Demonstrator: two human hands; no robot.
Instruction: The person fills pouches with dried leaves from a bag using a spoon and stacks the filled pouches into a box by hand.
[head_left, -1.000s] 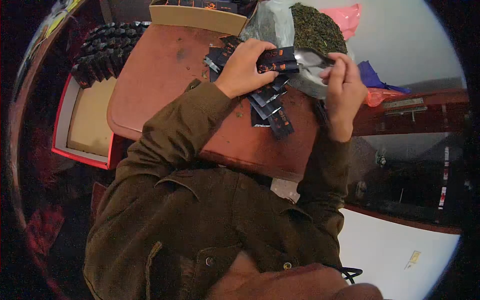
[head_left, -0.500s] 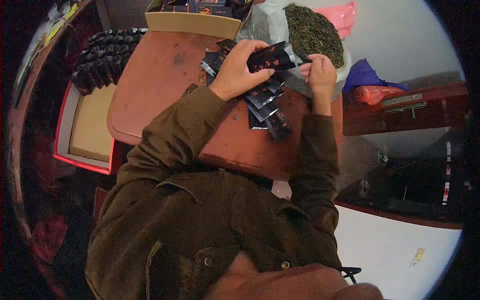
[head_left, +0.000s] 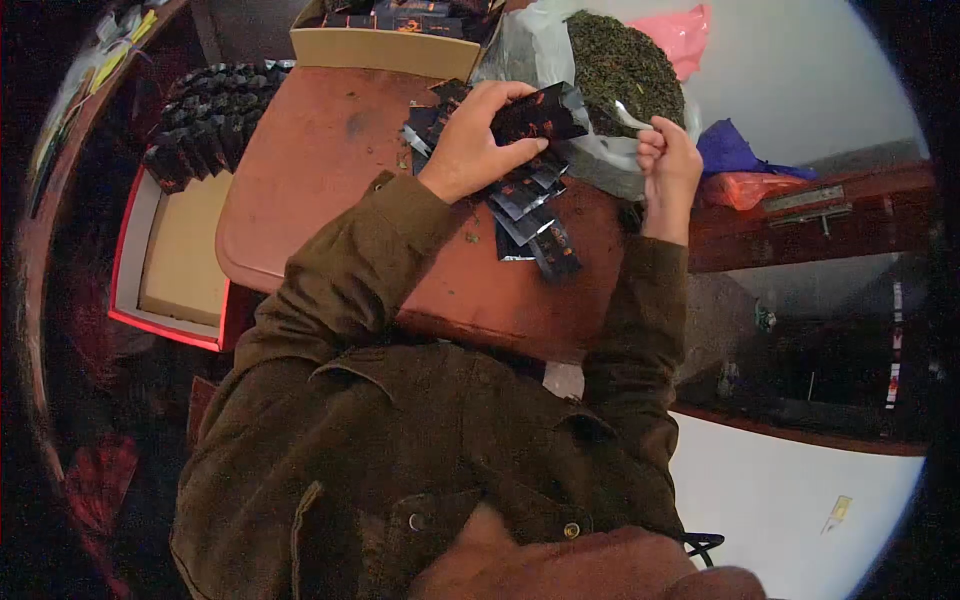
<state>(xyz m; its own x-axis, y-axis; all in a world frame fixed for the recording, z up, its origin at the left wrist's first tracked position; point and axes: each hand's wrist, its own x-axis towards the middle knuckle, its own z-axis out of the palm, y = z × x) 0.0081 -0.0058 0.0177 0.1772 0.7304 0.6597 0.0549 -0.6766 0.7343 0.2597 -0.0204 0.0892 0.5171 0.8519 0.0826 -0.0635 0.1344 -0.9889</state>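
Note:
My left hand [head_left: 480, 145] is wrapped round a black packet [head_left: 545, 114] with orange print, its silvery open mouth facing right. In the fingers of my right hand [head_left: 668, 165] is the handle of a metal spoon [head_left: 630, 117], whose bowl is over the edge of a heap of dark dried leaves [head_left: 625, 68]. The leaves lie in a clear plastic bag [head_left: 552, 45]. Several flat black packets [head_left: 525, 215] overlap on the reddish-brown table [head_left: 330, 170], beneath and beside my left hand.
A cardboard box [head_left: 385, 50] holding black packets stands at the table's back edge. To the left, rows of filled black packets [head_left: 215, 115] sit in a red-edged tray [head_left: 185, 255]. Pink [head_left: 680, 40], blue [head_left: 730, 148] and orange-red [head_left: 745, 190] plastic lie at the right.
My right hand moved the spoon from above the packet to its mouth, then away right to the leaves. The packet in my left hand now stands wider open.

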